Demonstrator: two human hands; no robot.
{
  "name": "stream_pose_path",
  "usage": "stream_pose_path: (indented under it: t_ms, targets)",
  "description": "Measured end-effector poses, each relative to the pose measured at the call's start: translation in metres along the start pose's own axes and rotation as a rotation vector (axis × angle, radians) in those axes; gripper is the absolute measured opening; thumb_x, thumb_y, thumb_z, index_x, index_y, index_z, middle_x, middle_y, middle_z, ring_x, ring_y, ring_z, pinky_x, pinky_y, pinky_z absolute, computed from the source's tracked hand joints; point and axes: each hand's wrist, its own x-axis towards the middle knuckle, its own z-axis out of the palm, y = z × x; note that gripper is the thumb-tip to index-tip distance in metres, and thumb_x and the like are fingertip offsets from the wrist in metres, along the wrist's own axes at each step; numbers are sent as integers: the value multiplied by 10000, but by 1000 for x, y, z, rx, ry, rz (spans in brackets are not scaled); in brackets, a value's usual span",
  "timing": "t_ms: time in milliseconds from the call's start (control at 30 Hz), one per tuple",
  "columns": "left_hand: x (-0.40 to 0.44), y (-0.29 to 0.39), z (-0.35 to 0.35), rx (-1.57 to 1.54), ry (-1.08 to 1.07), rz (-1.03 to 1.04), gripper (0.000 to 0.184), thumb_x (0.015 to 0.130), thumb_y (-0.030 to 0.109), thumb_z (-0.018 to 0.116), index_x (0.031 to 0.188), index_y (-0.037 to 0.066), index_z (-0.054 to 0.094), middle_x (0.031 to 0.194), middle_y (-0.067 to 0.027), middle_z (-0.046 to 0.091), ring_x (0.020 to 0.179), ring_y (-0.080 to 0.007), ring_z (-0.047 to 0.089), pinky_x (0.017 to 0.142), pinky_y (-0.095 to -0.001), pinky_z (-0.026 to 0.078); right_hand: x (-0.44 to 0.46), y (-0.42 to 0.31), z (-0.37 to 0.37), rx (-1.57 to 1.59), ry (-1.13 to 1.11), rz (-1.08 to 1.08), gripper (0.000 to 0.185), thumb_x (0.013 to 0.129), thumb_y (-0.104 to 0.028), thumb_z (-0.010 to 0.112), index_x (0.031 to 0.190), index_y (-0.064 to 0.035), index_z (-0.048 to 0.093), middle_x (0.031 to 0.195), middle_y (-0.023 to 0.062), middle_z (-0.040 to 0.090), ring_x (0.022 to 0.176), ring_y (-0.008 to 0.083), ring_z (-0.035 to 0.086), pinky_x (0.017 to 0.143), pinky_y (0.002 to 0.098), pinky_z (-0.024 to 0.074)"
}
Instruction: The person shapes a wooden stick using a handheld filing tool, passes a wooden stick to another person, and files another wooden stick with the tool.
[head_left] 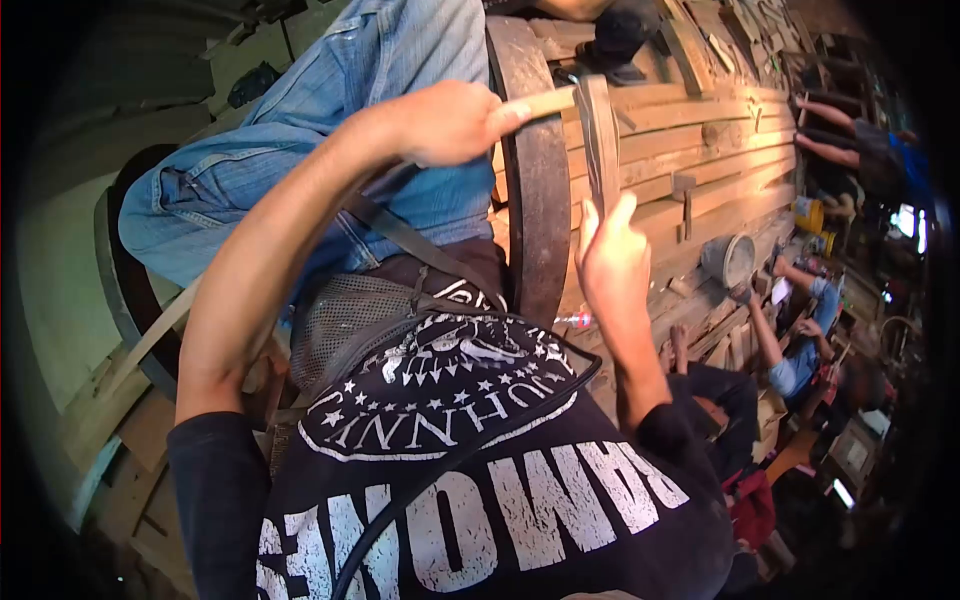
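Observation:
My left hand point(450, 122) is closed around a light wooden stick point(548, 103), with the thumb along it. The stick's far end meets the upper part of a dark, rough-edged wood piece point(600, 140); whether the two are joined, I cannot tell. My right hand point(612, 250) grips the lower end of that wood piece, thumb and index finger pointing up along it. Both hands are above a thick, dark curved rim point(540, 170) beside my jeans point(400, 60). A hammer-shaped tool point(686, 205) lies on the planks to the right.
Long wooden planks point(730, 125) spread out beyond the rim. A grey bucket point(728, 258) stands at the right, with yellow containers point(812, 215) behind it. Several other people sit or crouch on the right side, and dark clothing of another shows at the top. Boards point(130, 385) lie at lower left.

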Motion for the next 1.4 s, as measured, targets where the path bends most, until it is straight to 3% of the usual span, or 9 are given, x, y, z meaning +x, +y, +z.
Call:
stream_pose_path:
  t_ms: [100, 233, 267, 433, 467, 567, 733, 1233, 1400]
  targets:
    - [-1, 8, -4, -94, -22, -50, 553, 1030, 448, 399, 833, -43, 561, 584, -70, 475, 569, -159, 468, 567, -375, 407, 47, -9, -2, -57, 4, -52, 309, 944, -256, 583, 980, 10, 431, 564, 243, 573, 546, 446, 610, 464, 517, 472]
    - [4, -6, -3, -157, -65, -8, 563, 1035, 470, 374, 833, -17, 572, 589, -1, 433, 542, -110, 413, 521, -355, 388, 31, -7, -7, -86, 0, -38, 316, 946, -262, 583, 978, 12, 427, 538, 233, 561, 533, 442, 606, 443, 501, 461]
    - [-1, 4, -10, -203, -118, -137, 557, 1032, 468, 385, 833, -17, 572, 588, -2, 425, 547, -101, 411, 528, -349, 394, 14, -2, -7, -57, -40, 14, 320, 950, -270, 579, 975, 11, 428, 529, 230, 557, 530, 443, 604, 442, 501, 456]
    - [0, 1, 1, -97, -53, -74, 521, 1035, 430, 396, 852, -26, 570, 596, -67, 488, 585, -151, 463, 587, -382, 427, 12, -3, -13, -37, -10, -25, 289, 956, -231, 581, 948, 11, 422, 554, 256, 558, 526, 457, 582, 448, 515, 436]
    - [-8, 2, 11, -145, 30, 69, 515, 1035, 416, 397, 859, -30, 587, 631, -133, 542, 611, -197, 506, 629, -402, 441, 19, -5, -17, -42, -4, -28, 289, 956, -231, 581, 948, 11, 422, 554, 256, 558, 526, 457, 582, 448, 515, 436]
    - [-23, 7, 16, -106, -43, 25, 528, 1030, 420, 402, 893, -44, 612, 698, -211, 582, 661, -316, 578, 673, -424, 456, 20, -9, -22, -112, -69, -46, 284, 970, -254, 544, 962, 5, 428, 558, 242, 571, 534, 454, 593, 462, 519, 451]
    - [-22, 9, 15, -87, -49, 25, 541, 1027, 429, 400, 907, -52, 616, 703, -219, 593, 675, -335, 596, 678, -439, 460, -28, -5, -23, -21, -111, 85, 290, 957, -223, 580, 957, 14, 412, 544, 257, 540, 525, 469, 566, 440, 525, 412]
    - [-22, 10, 17, -10, -35, 7, 563, 1017, 472, 388, 975, -25, 650, 751, -233, 627, 758, -393, 628, 719, -457, 478, 13, -10, -29, -136, -71, -64, 310, 962, -276, 553, 974, 0, 413, 563, 268, 564, 557, 478, 595, 481, 552, 458]
    - [-20, 3, 22, -35, -11, 35, 562, 1019, 471, 382, 986, -26, 643, 775, -227, 636, 787, -393, 633, 726, -457, 479, -10, -7, -58, -127, -258, 23, 306, 971, -270, 538, 970, 12, 420, 569, 261, 571, 569, 489, 589, 492, 544, 472]
